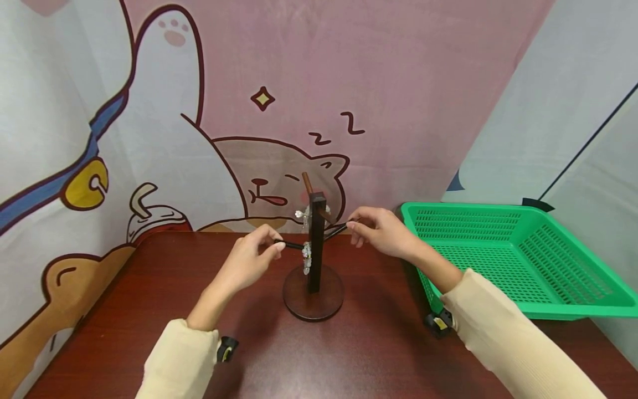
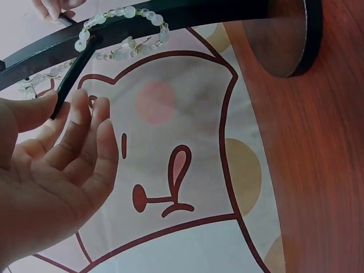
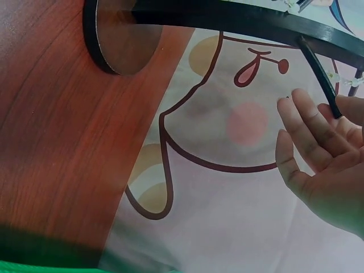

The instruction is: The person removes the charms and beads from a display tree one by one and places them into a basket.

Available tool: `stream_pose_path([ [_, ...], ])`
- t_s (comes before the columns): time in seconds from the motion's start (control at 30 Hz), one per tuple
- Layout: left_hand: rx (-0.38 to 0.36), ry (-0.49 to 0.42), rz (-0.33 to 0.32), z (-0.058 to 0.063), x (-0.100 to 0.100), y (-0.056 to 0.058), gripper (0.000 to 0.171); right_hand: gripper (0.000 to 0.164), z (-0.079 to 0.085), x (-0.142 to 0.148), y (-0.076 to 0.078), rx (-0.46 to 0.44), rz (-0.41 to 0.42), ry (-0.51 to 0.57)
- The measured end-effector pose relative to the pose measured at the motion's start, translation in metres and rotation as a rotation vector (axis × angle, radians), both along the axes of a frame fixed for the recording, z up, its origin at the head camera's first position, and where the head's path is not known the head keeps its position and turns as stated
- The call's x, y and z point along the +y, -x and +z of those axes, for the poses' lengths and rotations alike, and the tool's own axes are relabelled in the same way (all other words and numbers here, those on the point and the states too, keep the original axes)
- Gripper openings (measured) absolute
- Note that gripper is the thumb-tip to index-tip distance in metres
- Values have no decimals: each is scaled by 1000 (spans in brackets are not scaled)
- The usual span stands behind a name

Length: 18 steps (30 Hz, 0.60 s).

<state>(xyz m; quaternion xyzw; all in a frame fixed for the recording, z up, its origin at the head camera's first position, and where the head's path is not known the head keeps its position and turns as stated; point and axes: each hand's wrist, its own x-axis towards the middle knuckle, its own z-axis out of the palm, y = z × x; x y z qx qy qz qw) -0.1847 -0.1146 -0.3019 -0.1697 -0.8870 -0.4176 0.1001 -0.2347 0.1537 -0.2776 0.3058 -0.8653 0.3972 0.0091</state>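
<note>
A dark wooden stand with a round base stands upright on the table. My left hand pinches the end of its lower left peg between thumb and fingers. On that peg, close to the post, hangs a bracelet of clear, pale beads. The thumb and fingers of my right hand pinch the tip of the opposite peg; no bracelet shows on this one. Higher up, a brown peg crosses the post, and more beads hang there, partly hidden by the post.
To the right, a green plastic basket with slotted sides sits on the reddish-brown table. Behind the table hangs a pink and white cloth with cartoon animals. Small black devices are worn at both wrists.
</note>
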Motion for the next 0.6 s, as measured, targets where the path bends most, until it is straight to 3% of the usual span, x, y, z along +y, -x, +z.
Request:
stream_pose_path([
  [0.3, -22, 50, 12, 2, -6, -2, 20, 11, 1, 1, -8, 7, -38, -15],
  [0.6, -8, 43, 35, 11, -15, -9, 24, 11, -2, 1, -16, 41, -76, 2],
])
